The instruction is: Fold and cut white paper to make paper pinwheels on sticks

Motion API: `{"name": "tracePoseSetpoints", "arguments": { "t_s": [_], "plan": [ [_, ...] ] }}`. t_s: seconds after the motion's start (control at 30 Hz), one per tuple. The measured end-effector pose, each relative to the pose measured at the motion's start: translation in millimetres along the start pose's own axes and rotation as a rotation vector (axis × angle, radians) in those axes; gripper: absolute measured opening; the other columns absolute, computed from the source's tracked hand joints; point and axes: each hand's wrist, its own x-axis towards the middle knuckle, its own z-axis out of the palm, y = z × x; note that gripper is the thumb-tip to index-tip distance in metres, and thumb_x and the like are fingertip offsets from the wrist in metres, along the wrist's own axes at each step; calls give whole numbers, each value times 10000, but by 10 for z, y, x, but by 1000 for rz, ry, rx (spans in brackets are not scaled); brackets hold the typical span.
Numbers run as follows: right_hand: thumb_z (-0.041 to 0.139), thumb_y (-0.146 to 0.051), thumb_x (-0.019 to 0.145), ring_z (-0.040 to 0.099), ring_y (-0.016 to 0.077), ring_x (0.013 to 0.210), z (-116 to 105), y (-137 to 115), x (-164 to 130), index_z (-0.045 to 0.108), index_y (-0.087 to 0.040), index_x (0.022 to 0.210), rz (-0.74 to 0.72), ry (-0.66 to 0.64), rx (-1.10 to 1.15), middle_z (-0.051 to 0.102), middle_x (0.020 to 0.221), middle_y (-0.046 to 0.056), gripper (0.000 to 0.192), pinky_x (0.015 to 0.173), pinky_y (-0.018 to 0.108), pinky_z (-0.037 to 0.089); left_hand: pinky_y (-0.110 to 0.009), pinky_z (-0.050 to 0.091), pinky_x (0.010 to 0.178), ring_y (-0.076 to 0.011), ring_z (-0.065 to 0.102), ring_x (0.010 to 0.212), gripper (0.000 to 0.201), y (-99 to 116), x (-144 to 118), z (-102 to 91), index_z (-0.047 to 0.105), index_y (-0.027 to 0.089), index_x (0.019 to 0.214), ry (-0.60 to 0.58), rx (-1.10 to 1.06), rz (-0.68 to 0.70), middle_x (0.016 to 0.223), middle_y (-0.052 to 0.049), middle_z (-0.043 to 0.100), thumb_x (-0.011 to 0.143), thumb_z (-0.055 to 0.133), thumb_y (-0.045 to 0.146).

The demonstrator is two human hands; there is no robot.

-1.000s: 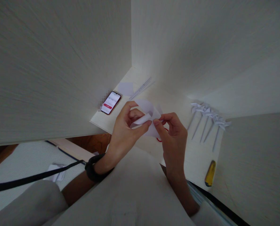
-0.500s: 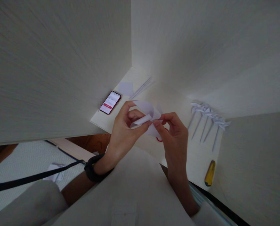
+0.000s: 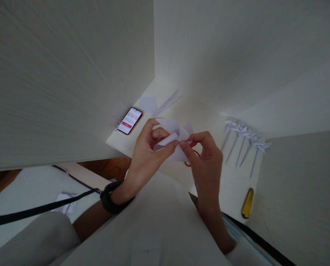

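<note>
White paper (image 3: 172, 127), curled: between left hand (image 3: 148, 153) and right hand (image 3: 206, 155), above table (image 3: 200, 111). Left: half-open, fingers curved around the paper's left side, thumb near its middle. Right: thumb and forefinger pinched on it, just beside left thumb.

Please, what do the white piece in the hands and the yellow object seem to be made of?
White piece: probably paper, matte; thin, bending into soft curls. Yellow object: perhaps plastic, fairly smooth, from its strong colour and rounded outline; too small to be sure.
</note>
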Motion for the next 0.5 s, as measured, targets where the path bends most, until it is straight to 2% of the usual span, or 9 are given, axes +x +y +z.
{"name": "tracePoseSetpoints", "arguments": {
  "t_s": [0.23,0.5],
  "plan": [
    [653,-270,842,551,162,806,-19,1,-16,636,-240,844,80,-45,62,550,817,-12,34,709,316,452,-179,401,554,-70,476,575,288,-5,6,1,511,204,861,5,-22,20,603,98,488,688,718,104],
    [637,-207,830,530,156,772,-10,-16,-15,616,-234,806,-2,-2,-30,532,790,-21,42,738,324,446,-206,429,558,-102,542,614,309,-54,26,-11,516,213,892,-22,-50,-49,623,79,511,676,724,140]
  ]
}}
